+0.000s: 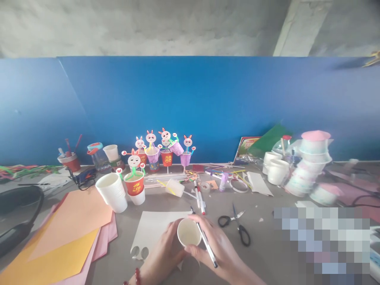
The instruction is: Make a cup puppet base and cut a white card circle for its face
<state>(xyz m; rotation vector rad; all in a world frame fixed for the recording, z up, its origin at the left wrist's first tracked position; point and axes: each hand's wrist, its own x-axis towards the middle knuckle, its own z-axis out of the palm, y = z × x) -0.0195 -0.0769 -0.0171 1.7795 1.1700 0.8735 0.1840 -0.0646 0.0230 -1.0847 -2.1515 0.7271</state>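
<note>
Between both hands is a white paper cup [189, 232], its open mouth facing up toward me. My left hand [168, 247] wraps around the cup's left side, with a red bead bracelet at the wrist. My right hand [215, 241] grips the cup's right side and also holds a black-and-white pen [208, 245], which slants between thumb and fingers. Under the left hand lies a sheet of white paper [154, 225] with round holes cut near its lower left corner. Black-handled scissors [236, 223] rest spread apart to the right of my right hand.
A stack of white cups [111, 192] stands left, beside a red cup [134, 184] with a paper rabbit figure. Several similar rabbit cups line the blue partition [190, 99]. Coloured paper [71, 225] covers the left side. Markers [200, 198], tape [238, 185] and decorated cups [308, 166] lie beyond.
</note>
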